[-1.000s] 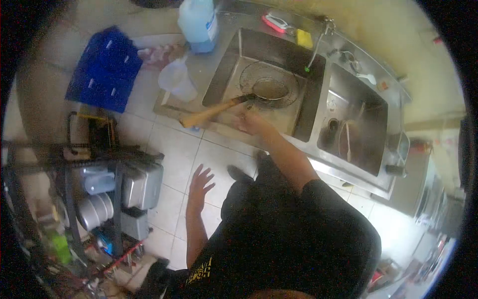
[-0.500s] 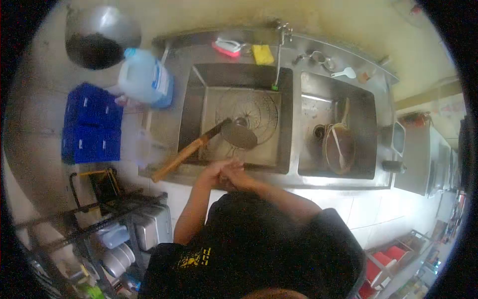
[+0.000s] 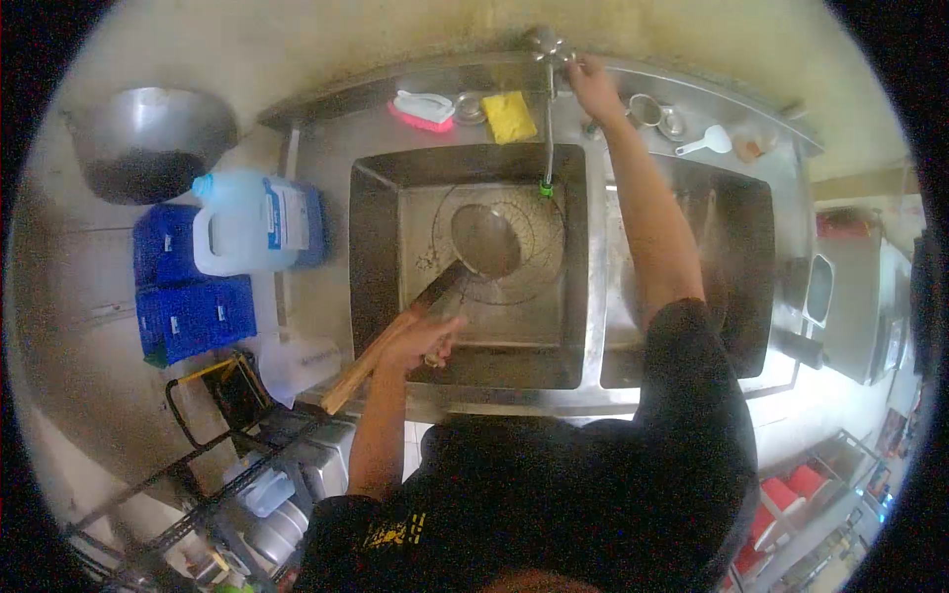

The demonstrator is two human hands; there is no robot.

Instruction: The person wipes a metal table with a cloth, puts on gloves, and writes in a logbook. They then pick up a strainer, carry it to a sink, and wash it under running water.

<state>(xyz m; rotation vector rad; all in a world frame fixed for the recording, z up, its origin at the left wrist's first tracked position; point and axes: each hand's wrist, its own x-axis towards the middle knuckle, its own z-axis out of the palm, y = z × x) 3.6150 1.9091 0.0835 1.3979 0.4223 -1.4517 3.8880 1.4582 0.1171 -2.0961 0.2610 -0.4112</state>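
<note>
My left hand (image 3: 425, 342) is over the near side of the left sink basin (image 3: 371, 257), against or just beside the wooden handle of a round-headed ladle (image 3: 368, 363). Its fingers are blurred and partly bent, and I cannot make out whether they grip the handle. The ladle slants across the basin's front edge, its round metal head lying over a wire strainer (image 3: 544, 272). My right hand (image 3: 596, 91) reaches to the wall and has its fingers closed on the knob of the tap (image 3: 550, 44). The spout hangs over the left basin; I cannot see whether water runs.
A pink-and-white brush (image 3: 423, 111) and a yellow sponge (image 3: 509, 117) lie on the back ledge, with a white scoop (image 3: 704, 141) further right. To the left stand a large jug (image 3: 242, 222), blue crates (image 3: 198, 311) and a big metal pot (image 3: 148, 138). My arm partly covers the right basin (image 3: 756, 287).
My hands were together over the basin's front edge. The right has gone up to the tap, while the left stays low by the handle. The ladle has pivoted, its head now further back.
</note>
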